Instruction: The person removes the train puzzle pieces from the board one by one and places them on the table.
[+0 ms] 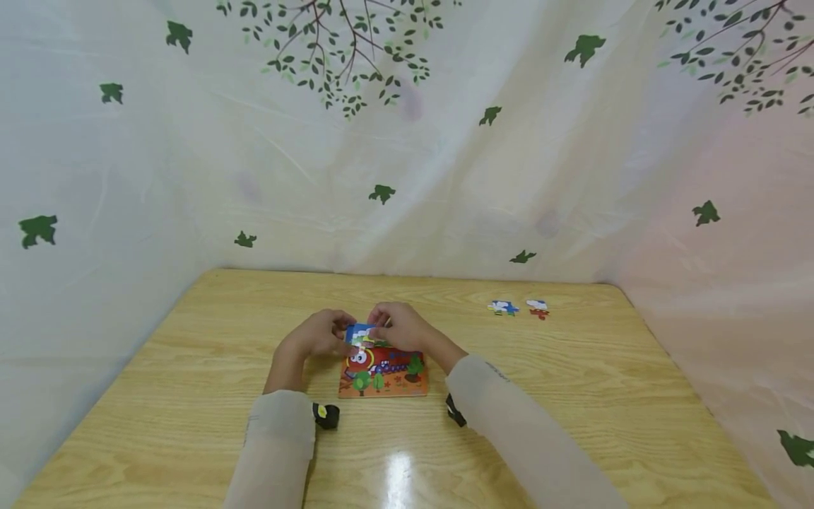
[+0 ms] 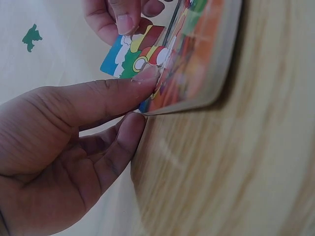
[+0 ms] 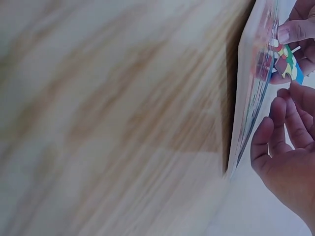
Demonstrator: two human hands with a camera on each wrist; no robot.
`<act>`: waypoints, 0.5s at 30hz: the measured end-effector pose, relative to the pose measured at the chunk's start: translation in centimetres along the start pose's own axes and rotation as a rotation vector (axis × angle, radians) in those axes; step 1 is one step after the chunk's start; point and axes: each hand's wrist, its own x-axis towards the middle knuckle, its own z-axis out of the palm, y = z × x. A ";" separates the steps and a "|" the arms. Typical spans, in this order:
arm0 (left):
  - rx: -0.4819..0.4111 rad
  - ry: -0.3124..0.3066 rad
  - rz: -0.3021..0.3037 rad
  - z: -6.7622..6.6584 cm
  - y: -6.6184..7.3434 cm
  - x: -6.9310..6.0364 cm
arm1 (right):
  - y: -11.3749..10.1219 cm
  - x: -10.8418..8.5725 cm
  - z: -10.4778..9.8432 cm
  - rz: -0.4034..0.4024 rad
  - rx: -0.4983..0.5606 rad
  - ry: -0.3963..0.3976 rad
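Note:
A jigsaw puzzle board [image 1: 384,385] with a red cartoon character and green trees lies flat on the table. My right hand [image 1: 405,327] pinches a blue, white and green puzzle piece [image 2: 129,58], tilted above the board's upper left part. My left hand [image 1: 316,334] grips the board's left edge, its thumb [image 2: 118,96] on top against the piece's lower side and a fingertip at the board's corner. In the right wrist view the piece [image 3: 294,69] shows between both hands. The fingers partly hide the board's upper part.
Two loose clusters of puzzle pieces lie at the back right of the wooden table [image 1: 191,396]: a blue-white one [image 1: 503,307] and a white-red one [image 1: 538,308]. A pale curtain [image 1: 445,233] with leaf prints stands behind the table and along both sides.

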 end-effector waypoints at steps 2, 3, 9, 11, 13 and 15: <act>0.002 0.000 0.000 0.0 -0.1 0.0 | -0.1 0.0 0.0 0.003 0.004 0.004; 0.002 0.001 -0.001 0.0 -0.1 0.0 | -0.1 0.0 -0.1 0.003 0.005 0.006; -0.013 0.001 -0.010 0.0 -0.2 0.2 | 0.1 -0.2 -0.3 -0.023 0.006 0.014; -0.020 0.000 -0.010 0.0 -0.1 0.2 | 0.2 -0.4 -0.5 -0.029 0.007 0.014; -0.023 0.002 -0.010 0.0 -0.1 0.2 | 0.3 -0.6 -0.7 -0.028 0.005 0.015; -0.024 0.005 -0.007 0.0 -0.1 0.2 | 0.5 -0.7 -0.9 -0.021 0.010 0.016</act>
